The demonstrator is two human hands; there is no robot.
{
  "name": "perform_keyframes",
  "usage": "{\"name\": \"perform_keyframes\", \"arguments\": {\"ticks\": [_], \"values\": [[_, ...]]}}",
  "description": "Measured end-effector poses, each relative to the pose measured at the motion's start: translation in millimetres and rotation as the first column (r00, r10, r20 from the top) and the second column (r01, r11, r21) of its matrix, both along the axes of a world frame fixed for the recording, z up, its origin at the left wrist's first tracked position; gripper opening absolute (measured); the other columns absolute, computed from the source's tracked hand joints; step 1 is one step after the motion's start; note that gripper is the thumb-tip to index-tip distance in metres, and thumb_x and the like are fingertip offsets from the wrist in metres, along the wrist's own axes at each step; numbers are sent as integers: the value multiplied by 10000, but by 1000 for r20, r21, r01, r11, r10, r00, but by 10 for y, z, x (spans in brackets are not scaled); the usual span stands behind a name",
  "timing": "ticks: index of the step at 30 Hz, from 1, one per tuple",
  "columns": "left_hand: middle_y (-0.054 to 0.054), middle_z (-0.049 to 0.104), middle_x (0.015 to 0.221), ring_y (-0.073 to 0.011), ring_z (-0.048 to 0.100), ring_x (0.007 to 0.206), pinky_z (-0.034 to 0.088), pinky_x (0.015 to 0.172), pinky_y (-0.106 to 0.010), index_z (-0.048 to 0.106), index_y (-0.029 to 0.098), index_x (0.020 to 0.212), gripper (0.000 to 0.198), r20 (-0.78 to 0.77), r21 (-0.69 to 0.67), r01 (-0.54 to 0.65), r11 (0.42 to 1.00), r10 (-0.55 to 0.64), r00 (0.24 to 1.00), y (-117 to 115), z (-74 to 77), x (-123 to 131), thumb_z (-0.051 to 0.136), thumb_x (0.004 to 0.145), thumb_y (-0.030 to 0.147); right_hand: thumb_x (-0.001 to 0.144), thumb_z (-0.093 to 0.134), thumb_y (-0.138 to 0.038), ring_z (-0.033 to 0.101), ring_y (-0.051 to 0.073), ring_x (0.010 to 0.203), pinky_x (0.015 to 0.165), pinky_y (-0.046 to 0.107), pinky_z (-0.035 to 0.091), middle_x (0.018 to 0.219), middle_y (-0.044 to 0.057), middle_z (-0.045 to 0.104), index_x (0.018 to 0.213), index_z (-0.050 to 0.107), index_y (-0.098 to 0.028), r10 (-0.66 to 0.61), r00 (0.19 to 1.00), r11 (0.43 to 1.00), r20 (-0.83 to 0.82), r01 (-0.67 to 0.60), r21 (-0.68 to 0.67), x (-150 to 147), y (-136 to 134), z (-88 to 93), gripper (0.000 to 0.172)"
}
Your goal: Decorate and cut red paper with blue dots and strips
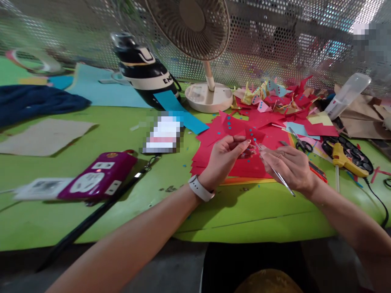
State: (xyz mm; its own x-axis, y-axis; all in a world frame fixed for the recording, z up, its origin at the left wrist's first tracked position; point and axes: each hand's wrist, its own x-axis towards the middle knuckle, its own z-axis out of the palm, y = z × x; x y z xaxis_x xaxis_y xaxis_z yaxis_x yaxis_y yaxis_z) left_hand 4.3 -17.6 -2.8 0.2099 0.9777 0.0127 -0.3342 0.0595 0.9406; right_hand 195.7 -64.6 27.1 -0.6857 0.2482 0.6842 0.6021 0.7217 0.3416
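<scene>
My left hand (229, 151), with a white watch band at the wrist, is closed with thumb and fingers pinched at the lower edge of a folded red paper piece (231, 123). Small blue squares run in rows on its raised flaps. My right hand (285, 165) grips slim metal tweezers (282, 182), their tip close to the left fingertips and a tiny blue square. Beneath both hands lies a stack of red paper sheets (203, 162). The fingers partly hide the lower part of the piece.
Folded paper pieces (275, 95) are heaped behind. To the right are scissors (302, 144), a yellow glue gun (346, 158) and a clear bottle (348, 95). A fan (209, 99), black bottle (149, 77), phone (163, 134) and purple power strip (99, 175) stand or lie leftward.
</scene>
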Motion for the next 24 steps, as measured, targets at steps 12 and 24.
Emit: {"name": "perform_keyframes", "arguments": {"ticks": [12, 24], "values": [[-29, 733, 766, -171, 709, 681, 596, 695, -333, 635, 169, 864, 366, -46, 15, 9, 1000, -8, 999, -15, 13, -5, 828, 660, 404, 962, 512, -144, 733, 160, 953, 755, 298, 606, 1016, 85, 774, 1133, 602, -170, 18, 999, 999, 36, -19, 47, -4, 9, -5, 195], [-16, 734, 746, -151, 699, 655, 585, 663, -295, 641, 167, 850, 377, -51, 0, 5, 1000, -5, 999, -32, 42, -7, 846, 639, 403, 962, 507, -130, 734, 177, 927, 723, 309, 609, 994, 133, 771, 1122, 600, -98, 38, 998, 998, 44, -40, 51, -14, 0, 31, 188]]}}
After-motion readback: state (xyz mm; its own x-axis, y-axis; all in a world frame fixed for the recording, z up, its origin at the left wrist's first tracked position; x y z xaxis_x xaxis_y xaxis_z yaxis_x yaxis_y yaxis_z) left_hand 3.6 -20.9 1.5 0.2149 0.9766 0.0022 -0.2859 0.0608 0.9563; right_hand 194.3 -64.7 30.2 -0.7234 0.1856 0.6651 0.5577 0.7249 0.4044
